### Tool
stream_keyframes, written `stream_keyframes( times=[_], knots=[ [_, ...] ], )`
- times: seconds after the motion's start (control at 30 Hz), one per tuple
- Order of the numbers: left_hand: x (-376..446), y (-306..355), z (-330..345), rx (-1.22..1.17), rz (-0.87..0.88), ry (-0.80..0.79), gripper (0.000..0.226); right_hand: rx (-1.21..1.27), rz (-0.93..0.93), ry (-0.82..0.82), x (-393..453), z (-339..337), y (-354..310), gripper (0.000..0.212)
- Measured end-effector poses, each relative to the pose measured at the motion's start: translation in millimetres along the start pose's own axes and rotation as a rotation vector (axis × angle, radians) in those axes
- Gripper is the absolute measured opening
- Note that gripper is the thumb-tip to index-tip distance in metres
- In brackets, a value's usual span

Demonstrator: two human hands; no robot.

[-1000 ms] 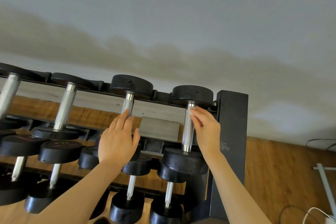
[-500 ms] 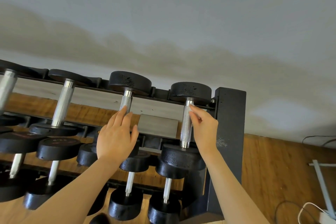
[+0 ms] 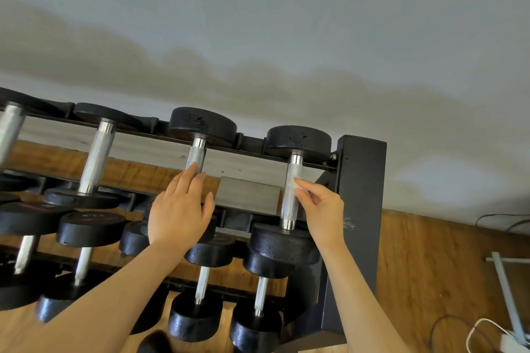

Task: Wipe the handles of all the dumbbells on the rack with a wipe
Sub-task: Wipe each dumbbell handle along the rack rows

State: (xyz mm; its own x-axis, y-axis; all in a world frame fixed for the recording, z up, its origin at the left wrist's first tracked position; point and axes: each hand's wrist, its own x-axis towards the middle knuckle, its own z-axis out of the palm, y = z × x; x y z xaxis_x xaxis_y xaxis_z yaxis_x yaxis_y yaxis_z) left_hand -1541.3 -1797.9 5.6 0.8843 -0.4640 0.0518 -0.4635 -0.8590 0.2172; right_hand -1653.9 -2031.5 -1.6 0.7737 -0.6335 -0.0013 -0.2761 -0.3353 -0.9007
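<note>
— What sort of room are we looking at?
— A small gym or home workout corner — a black tiered rack (image 3: 360, 195) loaded with dumbbells (image 3: 292, 189), wooden floor (image 3: 430, 266), plain grey wall (image 3: 286, 23), loose cables (image 3: 481, 329).

head cam | single wide-angle view | faces forward, close on dumbbell rack (image 3: 360, 195) right end | wall far | floor right

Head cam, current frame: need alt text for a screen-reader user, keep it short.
A person's right hand pinches a pale wipe against the handle of the rightmost top-row dumbbell, while the left hand lies with straight fingers on the next dumbbell's handle. More dumbbells fill the black rack below.
</note>
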Motion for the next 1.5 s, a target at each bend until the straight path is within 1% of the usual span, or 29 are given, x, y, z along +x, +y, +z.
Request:
stream_keyframes(
  times=[0.2, 0.27, 0.43, 0.53, 0.7, 0.87, 1.1, 1.3, 1.5],
  knots=[
    [0, 0, -1, 0.007, 0.005, -0.004, 0.045, 0.001, 0.062, -0.084, -14, -6, 8, 0.024],
    [0, 0, -1, 0.01, 0.004, -0.005, 0.046, 0.007, 0.061, -0.061, -9, -6, 6, 0.022],
    [0, 2, -2, 0.008, -0.005, -0.002, 0.045, -0.058, -0.029, 0.006, 6, 1, -3, 0.024],
    [0, 3, -3, -0.002, -0.005, 0.002, 0.045, -0.043, -0.023, -0.016, -5, 1, -3, 0.026],
    [0, 3, -3, -0.006, -0.007, 0.002, 0.046, -0.098, -0.036, -0.056, -11, -2, 3, 0.025],
    [0, 4, -4, -0.006, -0.008, 0.005, 0.046, -0.124, -0.122, 0.029, 14, 3, -8, 0.026],
    [0, 2, -2, -0.024, -0.002, 0.003, 0.045, -0.167, -0.093, -0.007, -11, 3, -1, 0.026],
    [0, 1, -2, -0.018, 0.002, 0.0, 0.046, -0.24, -0.086, 0.093, 7, 13, -14, 0.024],
    [0, 1, -1, -0.019, 0.0, -0.004, 0.047, -0.301, -0.112, 0.02, -13, 8, -11, 0.025]
  ],
)
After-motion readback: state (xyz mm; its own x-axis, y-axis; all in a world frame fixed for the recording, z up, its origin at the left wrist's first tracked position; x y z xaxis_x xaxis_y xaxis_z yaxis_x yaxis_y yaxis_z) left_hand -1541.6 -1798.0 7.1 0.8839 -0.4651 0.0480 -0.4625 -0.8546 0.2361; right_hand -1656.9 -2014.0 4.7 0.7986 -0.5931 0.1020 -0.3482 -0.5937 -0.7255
